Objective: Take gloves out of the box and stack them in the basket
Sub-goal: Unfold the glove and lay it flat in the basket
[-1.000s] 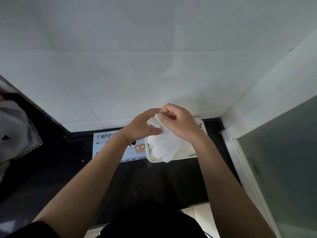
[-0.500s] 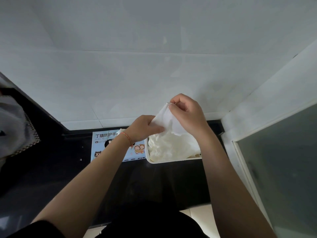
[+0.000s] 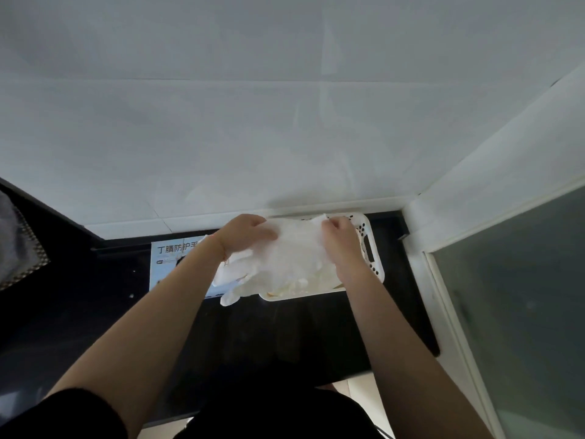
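Note:
A thin white glove point(image 3: 294, 248) is stretched out flat between my two hands above the white perforated basket point(image 3: 370, 248). My left hand point(image 3: 243, 234) grips its left edge and my right hand point(image 3: 340, 236) pinches its top right corner. The glove's fingers point(image 3: 234, 294) hang over the basket's left front corner. More pale gloves point(image 3: 304, 285) lie piled inside the basket. The light blue glove box point(image 3: 171, 258) sits on the dark counter just left of the basket, partly hidden by my left forearm.
The black counter point(image 3: 285, 327) runs along a white tiled wall point(image 3: 285, 137). A white frame with a frosted glass panel point(image 3: 512, 296) closes the right side. A grey cloth point(image 3: 12, 245) hangs at the far left edge.
Both hands have moved apart and lower, spreading the glove from a bunched, raised hold into a flat sheet over the basket. The camera has tilted down slightly.

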Available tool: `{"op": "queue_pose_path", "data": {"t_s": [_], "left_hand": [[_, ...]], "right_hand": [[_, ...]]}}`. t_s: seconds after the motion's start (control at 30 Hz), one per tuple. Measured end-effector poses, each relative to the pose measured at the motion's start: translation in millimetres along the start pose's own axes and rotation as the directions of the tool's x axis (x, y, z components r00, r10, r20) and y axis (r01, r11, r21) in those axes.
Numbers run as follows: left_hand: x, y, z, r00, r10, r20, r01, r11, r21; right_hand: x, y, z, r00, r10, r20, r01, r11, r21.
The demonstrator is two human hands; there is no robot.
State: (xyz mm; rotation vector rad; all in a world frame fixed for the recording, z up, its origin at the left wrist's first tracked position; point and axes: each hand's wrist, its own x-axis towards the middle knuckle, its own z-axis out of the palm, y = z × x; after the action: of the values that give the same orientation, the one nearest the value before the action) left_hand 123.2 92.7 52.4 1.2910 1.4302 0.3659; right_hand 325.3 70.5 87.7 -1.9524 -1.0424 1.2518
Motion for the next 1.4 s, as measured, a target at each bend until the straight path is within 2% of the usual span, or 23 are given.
{"op": "queue_pose_path", "data": {"t_s": [0.1,0.2,0.37,0.43,0.5,0.57,0.6,0.67,0.77,0.87,0.97,1.17,1.27,1.33,1.4], "left_hand": [[27,0,26,1.0,0.007,0.005,-0.008,0.989,0.147],[42,8,45,0.999,0.037,-0.036,-0.026,0.96,0.28],[51,12,72,0.969,0.071,-0.237,0.077,0.824,0.562],[46,13,83,0.929,0.204,-0.308,0.072,0.717,0.693],[38,10,103,0.855,0.422,-0.301,-0.025,0.614,0.789],[31,5,125,0.829,0.531,-0.176,-0.178,0.548,0.817],[30,0,135,0.854,0.514,-0.08,-0.226,0.506,0.832],[29,-11,147,0.927,0.374,0.035,-0.215,0.452,0.866],[34,-27,145,0.977,0.214,0.007,-0.109,0.466,0.878],[40,-33,138,0.975,0.222,0.014,-0.113,0.441,0.891],[46,-40,135,0.973,0.229,0.009,-0.107,0.421,0.901],[50,-44,140,0.981,0.191,0.035,-0.116,0.432,0.894],[51,-37,138,0.988,0.143,0.062,-0.119,0.44,0.89],[48,-32,136,0.988,0.141,0.066,-0.126,0.472,0.873],[39,-28,132,0.979,0.2,0.034,-0.138,0.534,0.834]], "right_hand": [[20,33,-12,0.998,0.019,-0.057,-0.024,0.996,-0.081],[37,58,-22,0.994,-0.041,-0.102,0.022,0.982,-0.189],[62,83,-43,0.972,-0.189,-0.137,0.113,0.895,-0.431],[69,88,-47,0.956,-0.262,-0.13,0.155,0.831,-0.534],[72,91,-48,0.942,-0.328,-0.073,0.207,0.738,-0.642],[74,95,-46,0.91,-0.415,0.006,0.274,0.59,-0.759],[76,98,-45,0.88,-0.472,0.051,0.312,0.494,-0.811],[79,104,-44,0.822,-0.556,0.123,0.356,0.332,-0.874],[88,114,-48,0.752,-0.625,0.21,0.401,0.181,-0.898],[96,116,-53,0.709,-0.616,0.344,0.414,-0.031,-0.91],[100,115,-52,0.679,-0.604,0.417,0.416,-0.152,-0.897],[100,117,-54,0.751,-0.523,0.403,0.354,-0.196,-0.914],[94,114,-55,0.763,-0.477,0.437,0.372,-0.228,-0.9],[90,107,-55,0.758,-0.492,0.428,0.376,-0.207,-0.903],[82,93,-51,0.731,-0.57,0.376,0.38,-0.119,-0.917]]}}
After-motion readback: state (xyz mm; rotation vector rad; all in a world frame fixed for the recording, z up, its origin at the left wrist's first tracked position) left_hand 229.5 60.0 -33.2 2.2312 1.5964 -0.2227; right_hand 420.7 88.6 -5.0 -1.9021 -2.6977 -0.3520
